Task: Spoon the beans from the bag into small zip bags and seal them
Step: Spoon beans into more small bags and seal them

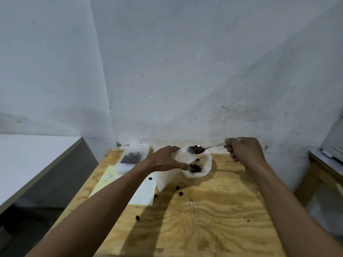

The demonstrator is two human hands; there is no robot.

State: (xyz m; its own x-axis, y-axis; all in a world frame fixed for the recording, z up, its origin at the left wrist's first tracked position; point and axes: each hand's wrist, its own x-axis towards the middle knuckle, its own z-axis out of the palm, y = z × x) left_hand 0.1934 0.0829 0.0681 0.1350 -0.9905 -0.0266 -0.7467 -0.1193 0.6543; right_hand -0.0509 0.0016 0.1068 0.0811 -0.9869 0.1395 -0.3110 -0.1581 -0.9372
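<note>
My left hand (pixel 166 159) holds a small clear zip bag (pixel 167 177) upright by its open mouth, thumb and fingers pinching the rim. My right hand (pixel 245 150) grips the handle of a metal spoon (pixel 213 146). The spoon's bowl, heaped with dark beans (pixel 197 149), hovers just above the small bag's opening. Behind it sits the white bean bag (pixel 206 169), open, with dark beans (pixel 194 167) inside. A filled zip bag (pixel 131 157) lies on a stack of bags at the table's far left.
The wooden table (pixel 204 219) carries several spilled beans (pixel 179 190) near its middle and a yellow-white sheet (pixel 143 193) at left. A white counter (pixel 27 160) stands to the left, another table (pixel 323 171) to the right. A white wall rises right behind.
</note>
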